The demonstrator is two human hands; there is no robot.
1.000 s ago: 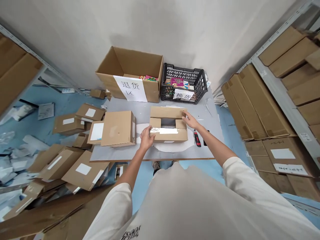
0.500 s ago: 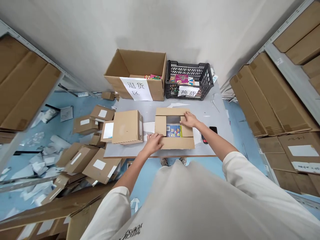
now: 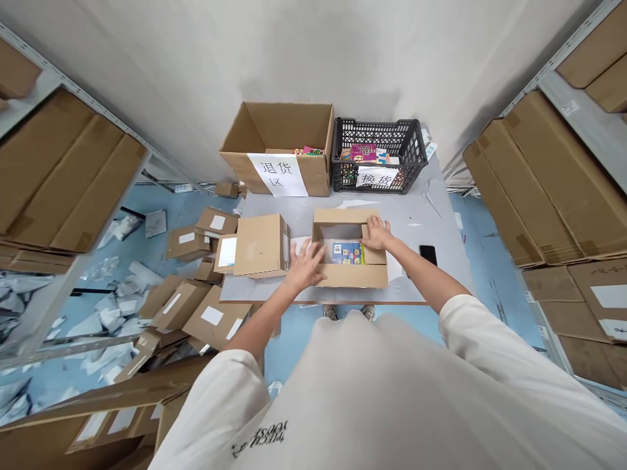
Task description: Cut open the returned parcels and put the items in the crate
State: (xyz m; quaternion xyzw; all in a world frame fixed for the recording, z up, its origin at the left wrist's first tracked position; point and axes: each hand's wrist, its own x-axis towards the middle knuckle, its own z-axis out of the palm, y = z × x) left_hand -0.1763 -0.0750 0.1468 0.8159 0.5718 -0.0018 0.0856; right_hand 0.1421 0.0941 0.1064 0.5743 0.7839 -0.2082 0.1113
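Note:
On the table stands a small open cardboard box (image 3: 353,277) with its flaps spread at the top. Inside lies a blue printed package (image 3: 347,252) with a barcode and a yellow-green edge. My left hand (image 3: 304,265) is at the box's left side, fingers spread, its fingertips by the left wall. My right hand (image 3: 378,234) rests with its fingers extended on the right flap (image 3: 375,253), which lies inward over part of the opening. A closed cardboard box (image 3: 259,245) stands just left of my left hand.
At the table's back stand a large open carton (image 3: 313,175) with a paper sign and a black plastic crate (image 3: 418,171) holding colourful packages. A phone (image 3: 428,254) lies right of the box. Cartons (image 3: 210,316) are piled on the floor at left; shelves with boxes flank both sides.
The box's left flap no longer covers the opening, so more of the inside shows. My left hand has gone from the front left corner to the left side, its fingers spreading.

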